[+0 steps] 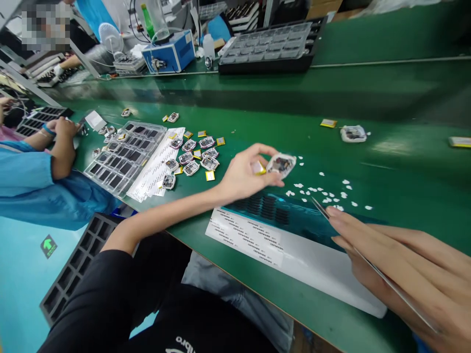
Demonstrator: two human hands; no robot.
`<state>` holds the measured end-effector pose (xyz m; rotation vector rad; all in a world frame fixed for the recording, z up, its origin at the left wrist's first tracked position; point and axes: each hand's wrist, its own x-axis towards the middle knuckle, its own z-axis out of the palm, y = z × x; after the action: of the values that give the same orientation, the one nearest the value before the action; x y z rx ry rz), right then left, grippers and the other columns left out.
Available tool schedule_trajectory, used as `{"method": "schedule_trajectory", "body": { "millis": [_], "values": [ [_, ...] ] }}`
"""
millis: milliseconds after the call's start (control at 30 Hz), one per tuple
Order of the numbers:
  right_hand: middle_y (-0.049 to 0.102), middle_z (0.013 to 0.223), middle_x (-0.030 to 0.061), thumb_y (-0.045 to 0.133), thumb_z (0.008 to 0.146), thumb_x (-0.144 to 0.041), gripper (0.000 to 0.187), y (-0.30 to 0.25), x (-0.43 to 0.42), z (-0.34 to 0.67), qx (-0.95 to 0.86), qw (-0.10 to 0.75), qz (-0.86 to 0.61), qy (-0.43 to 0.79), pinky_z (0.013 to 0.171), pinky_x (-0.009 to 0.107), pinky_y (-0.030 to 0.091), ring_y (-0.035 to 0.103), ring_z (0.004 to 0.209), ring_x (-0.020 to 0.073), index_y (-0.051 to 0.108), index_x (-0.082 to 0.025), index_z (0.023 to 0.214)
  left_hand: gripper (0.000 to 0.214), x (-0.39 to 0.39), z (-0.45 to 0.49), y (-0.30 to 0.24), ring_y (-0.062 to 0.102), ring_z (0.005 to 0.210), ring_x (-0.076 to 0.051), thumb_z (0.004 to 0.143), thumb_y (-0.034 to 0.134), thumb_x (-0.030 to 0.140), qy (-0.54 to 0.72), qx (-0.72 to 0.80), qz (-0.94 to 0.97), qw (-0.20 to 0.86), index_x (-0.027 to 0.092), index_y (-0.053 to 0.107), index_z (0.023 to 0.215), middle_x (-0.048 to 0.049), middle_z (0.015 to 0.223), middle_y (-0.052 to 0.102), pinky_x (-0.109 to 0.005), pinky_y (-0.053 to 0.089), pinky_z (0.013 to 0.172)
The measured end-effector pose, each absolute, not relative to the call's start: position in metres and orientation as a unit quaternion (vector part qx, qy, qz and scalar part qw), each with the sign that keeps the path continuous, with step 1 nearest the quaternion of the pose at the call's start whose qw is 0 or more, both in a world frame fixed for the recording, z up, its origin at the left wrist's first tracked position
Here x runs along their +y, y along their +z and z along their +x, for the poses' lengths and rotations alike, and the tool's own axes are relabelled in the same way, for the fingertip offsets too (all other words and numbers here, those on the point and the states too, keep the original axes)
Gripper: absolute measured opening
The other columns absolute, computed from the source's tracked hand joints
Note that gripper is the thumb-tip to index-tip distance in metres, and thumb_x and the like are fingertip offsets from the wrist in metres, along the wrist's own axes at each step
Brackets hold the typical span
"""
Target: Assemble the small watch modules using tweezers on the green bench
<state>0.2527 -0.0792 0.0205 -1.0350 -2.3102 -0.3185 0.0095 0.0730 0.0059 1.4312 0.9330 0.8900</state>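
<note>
My left hand [246,172] is closed in a pinch on a small white electronic module [281,164] with a yellow battery [259,168] hanging beside it, just above the green table. My right hand [401,267] grips thin metal tweezers [371,267], tips pointing up-left toward a scatter of small white paper bits [324,192]. Under both hands lies a blue sheet of black stickers [279,213] on a white label strip [250,238].
A cluster of similar modules and yellow batteries [193,157] lies left, next to clear compartment trays [121,157]. A co-worker's arm in a blue sleeve [44,181] works at far left. Another module [353,133] sits at right. Black trays [270,46] and a blue box [169,51] stand behind.
</note>
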Motion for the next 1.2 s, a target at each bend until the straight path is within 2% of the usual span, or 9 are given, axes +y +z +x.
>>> {"method": "schedule_trajectory", "body": {
  "millis": [67,167,300,367,533,667,967,1100,1200],
  "values": [
    [0.082,0.118,0.0006,0.065,0.102,-0.013,0.070,0.025,-0.072,0.251,-0.866,0.290,-0.379,-0.153,0.080,0.036,0.062,0.078,0.088,0.0213,0.041,-0.027,0.167,0.047,0.118,0.008,0.008,0.078,0.081,-0.020,0.085,0.074,0.014,0.368,0.448,0.688,0.436,0.018,0.059,0.129,-0.0034,0.094,0.075,-0.033,0.059,0.079],
    [0.084,0.105,-0.0020,0.077,0.092,-0.006,0.085,0.029,-0.061,0.248,-0.845,0.317,-0.378,-0.206,0.070,0.031,0.061,0.077,0.077,0.0183,0.041,-0.026,0.167,0.045,0.180,0.001,0.014,0.073,0.113,-0.028,0.093,0.057,0.006,0.255,0.551,0.772,0.189,0.016,0.062,0.137,-0.0131,0.116,0.077,-0.043,0.052,0.105],
    [0.084,0.096,-0.0028,0.085,0.083,-0.004,0.088,0.032,-0.053,0.246,-0.833,0.339,-0.335,-0.281,0.062,0.029,0.059,0.075,0.066,0.0163,0.048,-0.018,0.162,0.035,0.213,0.003,0.020,0.058,0.137,-0.044,0.088,0.055,0.000,0.217,0.571,0.779,0.139,0.006,0.072,0.119,-0.0295,0.138,0.068,-0.062,0.034,0.121],
    [0.084,0.098,-0.0044,0.085,0.083,-0.004,0.090,0.033,-0.052,0.246,-0.834,0.336,-0.329,-0.288,0.064,0.028,0.060,0.075,0.068,0.0156,0.047,-0.019,0.163,0.036,0.211,0.020,0.018,0.050,0.145,-0.045,0.089,0.055,0.000,0.215,0.543,0.801,0.131,0.006,0.071,0.121,-0.0298,0.148,0.062,-0.063,0.026,0.127],
    [0.083,0.107,-0.0050,0.078,0.093,-0.007,0.086,0.030,-0.053,0.245,-0.839,0.332,-0.335,-0.273,0.072,0.028,0.062,0.076,0.073,0.0152,0.038,-0.024,0.167,0.039,0.193,0.098,0.007,0.051,0.151,-0.034,0.106,0.057,0.028,0.207,0.404,0.872,0.180,0.015,0.065,0.142,-0.0147,0.157,0.061,-0.043,0.042,0.125],
    [0.084,0.108,-0.0037,0.077,0.093,-0.007,0.086,0.025,-0.054,0.244,-0.843,0.331,-0.331,-0.265,0.074,0.028,0.061,0.076,0.075,0.0151,0.038,-0.023,0.167,0.045,0.188,0.144,-0.001,0.059,0.141,-0.034,0.104,0.067,0.045,0.207,0.362,0.885,0.206,0.020,0.065,0.141,-0.0111,0.154,0.061,-0.054,0.052,0.118],
    [0.084,0.108,-0.0040,0.080,0.090,-0.006,0.089,0.027,-0.055,0.248,-0.838,0.342,-0.335,-0.263,0.077,0.030,0.061,0.076,0.079,0.0161,0.039,-0.023,0.167,0.032,0.193,0.143,0.007,0.071,0.113,-0.025,0.104,0.067,0.043,0.224,0.391,0.832,0.323,0.019,0.071,0.126,-0.0088,0.130,0.072,-0.044,0.063,0.099],
    [0.084,0.114,-0.0014,0.070,0.098,-0.011,0.071,0.025,-0.056,0.250,-0.830,0.354,-0.348,-0.252,0.078,0.032,0.061,0.077,0.086,0.0192,0.046,-0.024,0.164,0.017,0.158,0.113,0.025,0.075,0.096,-0.017,0.104,0.065,0.034,0.323,0.378,0.779,0.383,0.020,0.069,0.113,-0.0028,0.102,0.081,-0.031,0.061,0.095],
    [0.084,0.106,0.0008,0.056,0.103,-0.009,0.063,0.015,-0.060,0.251,-0.819,0.377,-0.371,-0.222,0.077,0.031,0.060,0.077,0.088,0.0192,0.046,-0.025,0.163,0.023,0.109,0.076,0.036,0.076,0.084,-0.014,0.095,0.076,0.034,0.393,0.319,0.666,0.548,0.018,0.071,0.110,-0.0024,0.093,0.082,-0.029,0.061,0.084]
  ]
}}
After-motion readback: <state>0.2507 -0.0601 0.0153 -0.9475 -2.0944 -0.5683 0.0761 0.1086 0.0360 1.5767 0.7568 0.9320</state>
